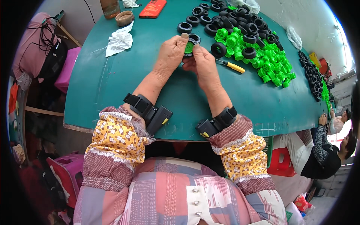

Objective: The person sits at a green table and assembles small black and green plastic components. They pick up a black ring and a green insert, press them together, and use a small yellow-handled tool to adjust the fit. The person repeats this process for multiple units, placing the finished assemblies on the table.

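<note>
Between both hands I hold a small black toy tyre (194, 38) with a green wheel hub (188, 48) seated inside its ring; whether it sits fully in cannot be told. My left hand (172, 52) grips its left side, thumb at the upper edge. My right hand (203, 63) pinches the right side, its fingers curled below. Close to my right hand lies a screwdriver (235, 67) with a yellow handle. A loose black tyre (218, 49) rests just beyond it. Further right spreads a pile of bright green wheel hubs (268, 62), and behind that a heap of black tyres (240, 18).
On the green table (123, 82) lie a crumpled white tissue (120, 40), a red phone (152, 8) and a round brown lid (124, 18). A brown bottle (110, 8) stands at the back left. Another person (326, 150) sits at the table's right; a pink stool (67, 69) is left.
</note>
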`<act>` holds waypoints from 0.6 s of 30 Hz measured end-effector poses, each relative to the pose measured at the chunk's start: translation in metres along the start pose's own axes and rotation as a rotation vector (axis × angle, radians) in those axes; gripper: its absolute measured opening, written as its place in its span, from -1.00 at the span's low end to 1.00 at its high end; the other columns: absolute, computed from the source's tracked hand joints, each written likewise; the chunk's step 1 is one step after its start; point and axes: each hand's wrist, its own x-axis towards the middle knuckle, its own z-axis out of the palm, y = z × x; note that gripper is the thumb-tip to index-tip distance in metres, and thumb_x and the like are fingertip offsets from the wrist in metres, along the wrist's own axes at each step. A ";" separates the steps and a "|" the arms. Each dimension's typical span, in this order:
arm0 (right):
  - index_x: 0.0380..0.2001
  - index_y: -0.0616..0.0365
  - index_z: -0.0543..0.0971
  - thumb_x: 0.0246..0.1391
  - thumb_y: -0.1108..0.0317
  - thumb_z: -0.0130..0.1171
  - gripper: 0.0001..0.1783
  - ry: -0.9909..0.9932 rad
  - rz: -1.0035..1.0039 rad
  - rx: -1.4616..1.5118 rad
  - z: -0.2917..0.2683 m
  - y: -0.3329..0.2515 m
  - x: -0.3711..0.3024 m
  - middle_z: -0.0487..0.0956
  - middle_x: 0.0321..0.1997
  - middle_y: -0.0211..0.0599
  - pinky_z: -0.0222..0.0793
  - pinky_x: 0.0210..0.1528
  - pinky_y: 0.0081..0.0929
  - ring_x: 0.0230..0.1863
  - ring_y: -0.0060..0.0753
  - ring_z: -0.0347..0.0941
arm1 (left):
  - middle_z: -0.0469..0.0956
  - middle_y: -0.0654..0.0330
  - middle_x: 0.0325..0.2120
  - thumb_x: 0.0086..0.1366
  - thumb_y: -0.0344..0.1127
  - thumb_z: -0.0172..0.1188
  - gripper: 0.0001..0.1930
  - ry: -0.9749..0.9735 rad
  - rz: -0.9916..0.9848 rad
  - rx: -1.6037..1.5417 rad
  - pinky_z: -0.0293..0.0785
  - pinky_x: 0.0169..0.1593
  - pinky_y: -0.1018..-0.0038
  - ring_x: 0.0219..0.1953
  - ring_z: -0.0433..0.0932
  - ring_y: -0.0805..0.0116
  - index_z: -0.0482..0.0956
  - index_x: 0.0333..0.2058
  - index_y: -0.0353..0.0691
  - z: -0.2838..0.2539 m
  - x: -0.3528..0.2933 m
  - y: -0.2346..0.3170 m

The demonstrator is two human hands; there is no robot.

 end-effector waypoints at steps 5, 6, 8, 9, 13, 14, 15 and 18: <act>-0.38 0.21 0.43 0.23 0.11 -0.16 -0.63 -0.042 0.060 -0.014 -0.002 -0.002 -0.004 0.49 -0.57 -0.29 0.38 -0.55 -0.60 -0.62 -0.51 0.41 | 0.41 0.05 -0.71 0.27 -0.08 -0.05 -0.61 0.083 0.122 0.133 0.32 -0.48 0.38 -0.61 0.38 0.27 0.49 -0.48 -0.34 0.003 0.005 -0.007; -0.38 0.21 0.43 0.23 0.10 -0.15 -0.63 -0.055 0.061 0.019 -0.003 -0.002 -0.003 0.49 -0.57 -0.29 0.38 -0.55 -0.60 -0.62 -0.51 0.41 | 0.42 0.05 -0.70 0.27 -0.08 -0.05 -0.61 0.090 0.119 0.123 0.32 -0.48 0.38 -0.61 0.38 0.26 0.50 -0.48 -0.34 0.003 0.005 -0.007; -0.38 0.21 0.43 0.22 0.09 -0.15 -0.63 -0.072 0.050 0.041 -0.003 0.000 -0.002 0.49 -0.57 -0.29 0.39 -0.54 -0.60 -0.62 -0.52 0.41 | 0.43 0.04 -0.69 0.27 -0.07 -0.05 -0.60 0.106 0.117 0.106 0.32 -0.48 0.37 -0.61 0.38 0.24 0.50 -0.49 -0.33 0.002 0.006 -0.006; -0.38 0.21 0.43 0.22 0.09 -0.14 -0.62 -0.074 0.039 0.029 -0.003 0.001 -0.002 0.49 -0.56 -0.29 0.39 -0.54 -0.60 -0.61 -0.52 0.41 | 0.43 0.04 -0.69 0.27 -0.07 -0.05 -0.60 0.106 0.103 0.088 0.32 -0.49 0.37 -0.61 0.38 0.23 0.50 -0.49 -0.34 0.002 0.006 -0.008; -0.38 0.20 0.44 0.21 0.07 -0.11 -0.62 -0.071 0.065 0.020 -0.002 -0.004 -0.005 0.48 -0.56 -0.31 0.39 -0.53 -0.61 -0.60 -0.52 0.41 | 0.44 0.06 -0.70 0.27 -0.06 -0.04 -0.58 0.093 0.090 0.074 0.33 -0.49 0.37 -0.62 0.38 0.26 0.50 -0.50 -0.35 0.002 0.007 -0.010; -0.38 0.20 0.44 0.20 0.06 -0.11 -0.62 -0.064 0.067 0.009 -0.002 -0.007 -0.004 0.49 -0.56 -0.32 0.39 -0.53 -0.61 -0.60 -0.53 0.41 | 0.44 0.07 -0.70 0.27 -0.06 -0.04 -0.58 0.086 0.094 0.084 0.33 -0.49 0.38 -0.63 0.38 0.27 0.49 -0.51 -0.35 0.001 0.007 -0.009; -0.38 0.19 0.44 0.20 0.06 -0.11 -0.62 -0.057 0.068 -0.002 -0.002 -0.012 -0.004 0.49 -0.55 -0.32 0.39 -0.53 -0.62 -0.59 -0.53 0.42 | 0.41 0.16 -0.69 0.28 -0.05 -0.04 -0.58 0.035 0.097 0.095 0.31 -0.49 0.43 -0.60 0.35 0.37 0.48 -0.51 -0.35 0.001 0.006 -0.007; -0.34 0.21 0.43 0.19 0.07 -0.07 -0.63 -0.051 0.058 -0.069 -0.008 -0.009 -0.001 0.50 -0.49 -0.30 0.40 -0.52 -0.62 -0.56 -0.53 0.44 | 0.38 0.26 -0.68 0.29 -0.02 -0.03 -0.57 -0.040 0.119 0.102 0.29 -0.49 0.50 -0.57 0.31 0.50 0.46 -0.52 -0.32 0.001 0.002 0.006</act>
